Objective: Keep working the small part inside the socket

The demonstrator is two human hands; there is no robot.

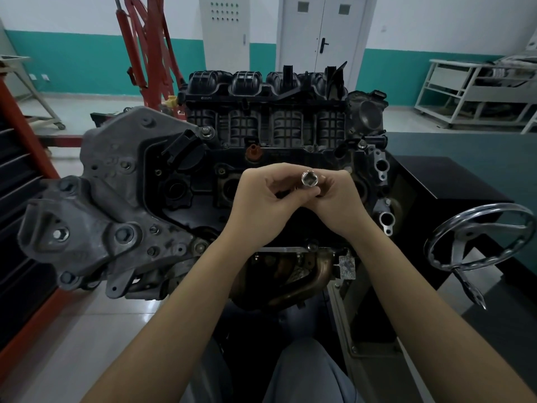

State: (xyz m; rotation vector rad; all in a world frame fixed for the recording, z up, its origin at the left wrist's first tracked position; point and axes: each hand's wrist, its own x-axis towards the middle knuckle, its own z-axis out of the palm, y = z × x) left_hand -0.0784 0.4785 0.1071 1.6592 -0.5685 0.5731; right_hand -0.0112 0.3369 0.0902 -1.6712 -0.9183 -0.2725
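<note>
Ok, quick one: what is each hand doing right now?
Left hand: fingers curled, touching the socket; grip unclear.
Right hand: pinches the socket.

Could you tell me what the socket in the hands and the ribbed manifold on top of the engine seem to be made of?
The socket looks like polished, chrome-plated steel: bright, mirror-like glints. The ribbed manifold seems moulded black plastic: matte, with grid ribbing.
</note>
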